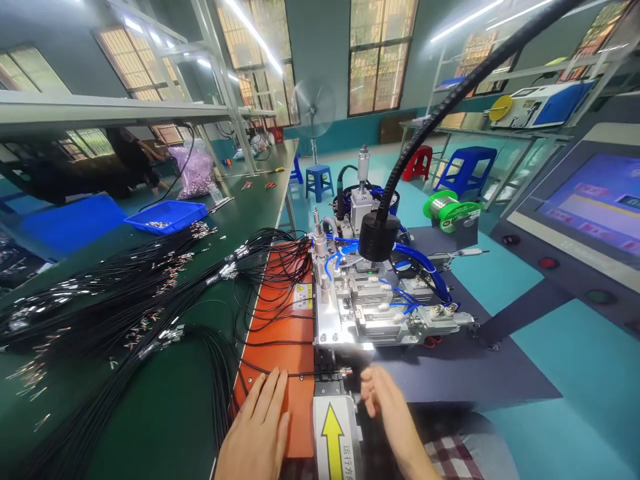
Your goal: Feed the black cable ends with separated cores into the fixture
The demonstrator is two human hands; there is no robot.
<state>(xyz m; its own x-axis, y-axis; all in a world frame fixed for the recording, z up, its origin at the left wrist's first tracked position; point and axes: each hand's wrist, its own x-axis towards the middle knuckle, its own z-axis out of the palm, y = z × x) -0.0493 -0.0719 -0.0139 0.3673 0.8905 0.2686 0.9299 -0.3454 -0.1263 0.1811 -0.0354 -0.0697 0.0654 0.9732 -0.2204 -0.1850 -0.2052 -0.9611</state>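
Note:
My left hand lies flat on the orange plate, fingers stretched out. Its fingertips touch or lie just beside a black cable that runs to the right into a dark clamp track. The cable's stripped end sticks out past the track. Just right of that end hovers my right hand, its fingers loosely curled and apart, with nothing visible in them. Beyond both hands stands a metal machine with cylinders and blue air tubes. More black cables trail over the orange plate into its left side.
Bundles of black cables cover the green table at left, beside a blue tray. A green wire spool and a control screen stand at right. A black flexible hose arches overhead. A yellow-arrow cover sits nearest me.

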